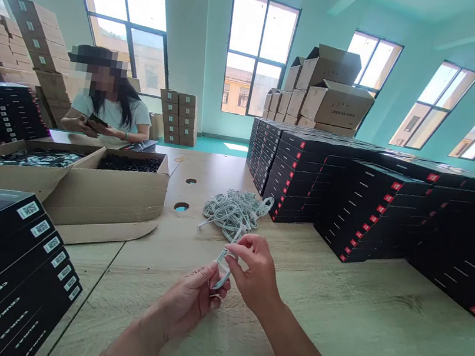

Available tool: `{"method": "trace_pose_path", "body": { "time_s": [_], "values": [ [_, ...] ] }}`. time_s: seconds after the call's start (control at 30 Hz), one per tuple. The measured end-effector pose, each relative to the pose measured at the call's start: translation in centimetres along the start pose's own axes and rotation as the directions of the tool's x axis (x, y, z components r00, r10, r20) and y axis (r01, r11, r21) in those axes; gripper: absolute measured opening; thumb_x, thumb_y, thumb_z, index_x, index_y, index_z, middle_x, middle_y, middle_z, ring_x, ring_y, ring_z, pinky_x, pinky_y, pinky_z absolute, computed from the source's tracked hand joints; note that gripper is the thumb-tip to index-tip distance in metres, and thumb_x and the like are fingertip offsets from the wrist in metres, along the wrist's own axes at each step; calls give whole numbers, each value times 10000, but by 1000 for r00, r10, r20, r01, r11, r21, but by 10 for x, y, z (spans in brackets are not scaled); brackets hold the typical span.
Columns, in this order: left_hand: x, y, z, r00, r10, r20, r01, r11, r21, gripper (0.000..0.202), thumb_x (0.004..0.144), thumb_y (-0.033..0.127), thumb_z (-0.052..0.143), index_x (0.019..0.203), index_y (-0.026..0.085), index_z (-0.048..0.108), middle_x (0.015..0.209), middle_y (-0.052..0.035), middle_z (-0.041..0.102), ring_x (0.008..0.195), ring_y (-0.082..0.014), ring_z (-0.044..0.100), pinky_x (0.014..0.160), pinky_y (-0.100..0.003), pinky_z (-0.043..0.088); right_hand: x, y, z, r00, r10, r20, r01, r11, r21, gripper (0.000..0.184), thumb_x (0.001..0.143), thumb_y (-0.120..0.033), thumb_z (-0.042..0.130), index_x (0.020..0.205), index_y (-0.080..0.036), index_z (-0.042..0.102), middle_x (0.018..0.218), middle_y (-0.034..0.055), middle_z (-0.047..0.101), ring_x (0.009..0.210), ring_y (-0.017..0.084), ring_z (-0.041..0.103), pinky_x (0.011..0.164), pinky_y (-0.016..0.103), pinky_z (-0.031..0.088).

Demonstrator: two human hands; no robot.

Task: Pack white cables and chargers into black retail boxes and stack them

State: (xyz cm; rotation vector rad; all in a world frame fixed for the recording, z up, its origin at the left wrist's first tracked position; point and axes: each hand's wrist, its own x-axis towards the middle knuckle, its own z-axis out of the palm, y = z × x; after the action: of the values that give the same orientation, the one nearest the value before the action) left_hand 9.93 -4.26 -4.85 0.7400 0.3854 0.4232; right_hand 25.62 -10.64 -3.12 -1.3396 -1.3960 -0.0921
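Between my two hands is a coiled white cable (221, 281), held above the wooden table (179, 330). My left hand (197, 297) is closed around the lower part of the coil, thumb on top. With thumb and fingers, my right hand (253, 269) pinches the coil's upper side. What exactly the right fingertips grip is partly hidden. Just beyond my hands lies a loose pile of similar white cables (232, 210) on the table.
Stacks of black boxes (357, 214) line the right side, with another black stack (4, 274) at near left. Open cartons (114, 195) with small dark parts stand at left. Two holes (181, 206) pierce the table. A person (110, 99) sits across, holding a dark item.
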Motion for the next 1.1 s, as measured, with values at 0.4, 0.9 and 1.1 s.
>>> {"method": "trace_pose_path", "body": {
  "time_s": [0.4, 0.9, 1.1],
  "values": [
    [-3, 9, 4, 996, 92, 7, -93, 994, 51, 408, 752, 484, 835, 707, 162, 589, 871, -74, 691, 731, -129, 599, 633, -225, 452, 14, 27, -5, 762, 647, -21, -544, 658, 521, 282, 733, -468, 713, 783, -201, 637, 691, 6, 572, 636, 183, 530, 641, 323, 442],
    [-1, 3, 7, 927, 364, -86, -133, 535, 835, 487, 867, 676, 549, 752, 208, 621, 705, -16, 613, 562, -153, 468, 564, -271, 348, 16, -3, -21, 967, -125, 223, 229, 812, -538, 118, 977, -155, 561, 905, -198, 645, 857, 62, 669, 827, 230, 553, 750, 359, 329],
    [-4, 3, 10, 872, 489, 9, -198, 337, 920, 370, 937, 486, 531, 680, 230, 602, 708, -24, 607, 701, -204, 532, 683, -280, 362, 3, -10, -5, 979, 144, 143, -132, 987, -87, 109, 985, -242, 505, 911, -216, 581, 844, 35, 637, 746, 189, 572, 681, 306, 395]
  ]
}}
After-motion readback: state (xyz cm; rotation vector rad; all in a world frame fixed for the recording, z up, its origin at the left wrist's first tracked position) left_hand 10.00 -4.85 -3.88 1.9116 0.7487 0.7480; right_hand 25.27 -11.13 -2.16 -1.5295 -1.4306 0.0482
